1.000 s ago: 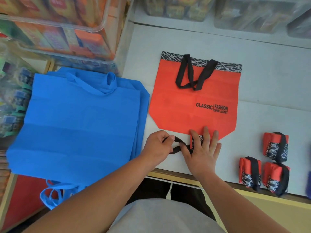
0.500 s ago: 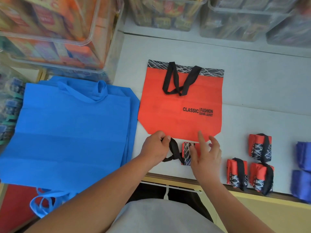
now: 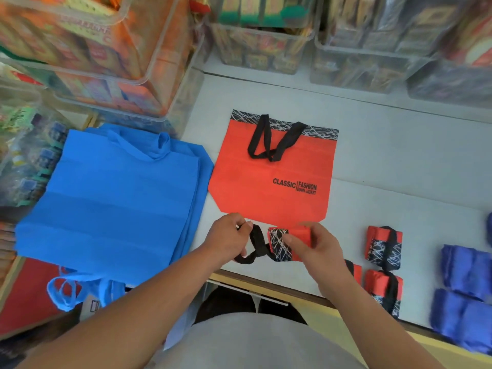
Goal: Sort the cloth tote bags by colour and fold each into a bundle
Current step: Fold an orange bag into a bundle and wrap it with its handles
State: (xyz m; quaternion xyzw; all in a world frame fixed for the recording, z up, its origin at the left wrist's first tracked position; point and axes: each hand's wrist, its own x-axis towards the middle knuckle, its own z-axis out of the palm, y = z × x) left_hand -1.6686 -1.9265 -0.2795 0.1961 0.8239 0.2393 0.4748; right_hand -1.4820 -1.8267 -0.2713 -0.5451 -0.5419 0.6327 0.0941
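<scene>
Right at the near edge of the tabletop (image 3: 399,182), both hands were busy on one bag. The right hand (image 3: 319,251) was clamped round the folded red bundle (image 3: 277,243), fingers over the top and thumb underneath, apparently to stop the folds springing open. The left hand (image 3: 226,241) had its fingers curled in a pinch on the black handle strap (image 3: 257,239), which was drawn out to the left of the bundle. That looked like the set-up for looping the strap around the bundle to bind it.

The finished red bundles (image 3: 384,246) backed up that reading. They sat grouped toward the near right of the tabletop, each one banded by its own black strap. Beyond them, at the right edge, the blue bundles (image 3: 463,267) were kept apart, so the colours stayed separate.

Just past the hands, mid-tabletop, the flat red tote (image 3: 274,177) lay spread out with its handles folded down on its face. It was probably next in line, lying within easy reach. The stack of blue totes (image 3: 114,203) sat at the left edge, hanging over the near left corner with handles dangling, unfolded and waiting. Clear storage bins (image 3: 266,41) lined the far edge, away from the folding.
</scene>
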